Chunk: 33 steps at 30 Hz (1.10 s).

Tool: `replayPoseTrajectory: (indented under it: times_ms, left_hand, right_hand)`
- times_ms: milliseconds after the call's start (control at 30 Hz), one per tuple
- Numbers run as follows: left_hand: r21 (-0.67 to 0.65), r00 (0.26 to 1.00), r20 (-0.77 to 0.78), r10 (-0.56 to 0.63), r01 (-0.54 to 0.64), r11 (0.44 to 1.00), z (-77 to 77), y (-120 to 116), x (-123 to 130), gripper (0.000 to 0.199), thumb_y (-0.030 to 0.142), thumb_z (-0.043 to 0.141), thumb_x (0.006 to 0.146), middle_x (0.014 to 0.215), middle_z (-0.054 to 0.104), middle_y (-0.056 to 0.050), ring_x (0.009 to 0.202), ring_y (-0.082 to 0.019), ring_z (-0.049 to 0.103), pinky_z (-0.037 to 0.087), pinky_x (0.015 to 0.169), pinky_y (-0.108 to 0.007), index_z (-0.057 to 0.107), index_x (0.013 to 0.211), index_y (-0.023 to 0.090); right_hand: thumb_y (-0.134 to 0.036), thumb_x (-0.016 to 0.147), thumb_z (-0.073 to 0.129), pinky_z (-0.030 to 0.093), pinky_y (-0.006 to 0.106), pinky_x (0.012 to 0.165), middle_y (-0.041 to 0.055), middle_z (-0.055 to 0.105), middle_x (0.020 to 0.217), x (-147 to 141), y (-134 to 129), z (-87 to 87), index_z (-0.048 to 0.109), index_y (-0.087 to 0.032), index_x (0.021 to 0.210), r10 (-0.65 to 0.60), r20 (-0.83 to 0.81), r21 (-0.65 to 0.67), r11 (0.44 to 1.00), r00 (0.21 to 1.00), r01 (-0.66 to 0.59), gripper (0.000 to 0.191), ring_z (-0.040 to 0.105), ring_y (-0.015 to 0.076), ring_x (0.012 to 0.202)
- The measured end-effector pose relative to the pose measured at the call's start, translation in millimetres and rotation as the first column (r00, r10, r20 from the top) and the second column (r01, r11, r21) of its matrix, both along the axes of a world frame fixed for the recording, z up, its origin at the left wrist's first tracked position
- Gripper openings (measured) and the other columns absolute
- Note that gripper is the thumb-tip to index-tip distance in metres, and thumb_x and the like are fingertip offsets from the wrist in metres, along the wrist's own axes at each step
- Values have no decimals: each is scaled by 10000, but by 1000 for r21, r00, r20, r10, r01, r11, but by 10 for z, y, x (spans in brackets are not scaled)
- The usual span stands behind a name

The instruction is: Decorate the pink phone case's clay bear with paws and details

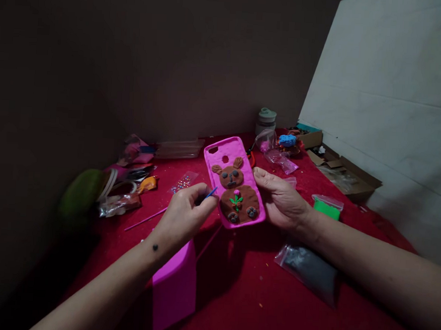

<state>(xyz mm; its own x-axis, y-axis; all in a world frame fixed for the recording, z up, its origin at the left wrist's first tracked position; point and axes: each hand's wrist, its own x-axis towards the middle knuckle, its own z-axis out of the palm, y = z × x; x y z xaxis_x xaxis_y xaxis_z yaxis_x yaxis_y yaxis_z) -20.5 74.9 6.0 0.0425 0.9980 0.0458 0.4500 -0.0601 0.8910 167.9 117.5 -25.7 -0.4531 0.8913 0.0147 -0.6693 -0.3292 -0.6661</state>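
A pink phone case [223,150] with a brown clay bear [246,197] on it is held up above the red cloth. The bear has grey eyes and paws, and a green-leafed pink flower lies on its belly. My right hand [280,197] grips the case by its right edge, its fingers partly hidden behind. My left hand [186,210] pinches a thin blue tool [211,192] beside the case's left edge, its tip near the bear. A small dark dot sits on my left wrist.
A pink block-like object [175,291] stands below my left hand on the red cloth [249,306]. Bags of grey [309,270] and green clay [326,207] lie right. Behind are a bottle [266,120], cardboard boxes [354,180], and a bead packet [184,181]. A green object [80,196] stands left.
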Motion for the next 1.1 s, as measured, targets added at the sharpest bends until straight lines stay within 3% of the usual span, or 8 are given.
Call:
replayPoseTrajectory:
  times_ms: [200, 367, 533, 733, 867, 1100]
  left_hand:
    - [16, 988, 131, 84, -87, 996, 143, -7, -85, 123, 307, 488, 827, 574, 428, 68, 504, -80, 376, 298, 455, -194, 471, 776, 196]
    - [-46, 988, 150, -32, 39, 998, 162, -5, -114, 277, 403, 486, 852, 518, 519, 22, 443, -99, 462, 377, 429, -219, 577, 765, 156]
    - [-81, 997, 53, -50, 55, 995, 204, -82, -94, 350, 461, 462, 849, 474, 525, 21, 329, -96, 419, 298, 323, -214, 587, 726, 158]
    - [-4, 992, -118, -44, 44, 999, 128, -154, -58, 355, 418, 388, 879, 421, 389, 72, 349, -90, 346, 239, 361, -210, 624, 774, 174]
    - [54, 969, -244, -43, 58, 997, 113, -166, -37, 336, 351, 383, 866, 467, 332, 69, 411, -94, 313, 221, 416, -226, 630, 727, 171]
    - [98, 930, -362, -57, 99, 990, 134, -162, -1, 337, 330, 354, 868, 512, 365, 47, 476, -107, 344, 235, 490, -249, 578, 668, 179]
  right_hand:
    - [-169, 828, 640, 513, 315, 830, -18, 649, 811, 31, 3, 63, 584, -198, 921, -11, -15, 10, 1000, 1000, 12, 112, 616, 122, 737]
    - [-213, 823, 661, 498, 362, 890, -25, 665, 839, 40, -1, 81, 584, -220, 878, -49, -22, 34, 998, 999, 50, 95, 631, 140, 799]
    - [-206, 806, 683, 486, 382, 933, -40, 685, 894, 59, -19, 103, 603, -259, 941, -93, -19, 65, 993, 995, 94, 166, 644, 149, 858]
    - [-192, 817, 677, 508, 346, 906, -30, 697, 1001, 65, -8, 90, 614, -263, 1010, -122, -6, 54, 991, 993, 122, 215, 649, 138, 912]
    - [-179, 825, 672, 520, 314, 848, -42, 680, 880, 58, 4, 66, 615, -258, 1011, -111, 2, 42, 993, 994, 111, 210, 636, 119, 819]
    - [-181, 799, 694, 497, 381, 921, -48, 654, 818, 40, -21, 69, 606, -233, 876, -107, -20, 48, 993, 994, 108, 128, 622, 128, 770]
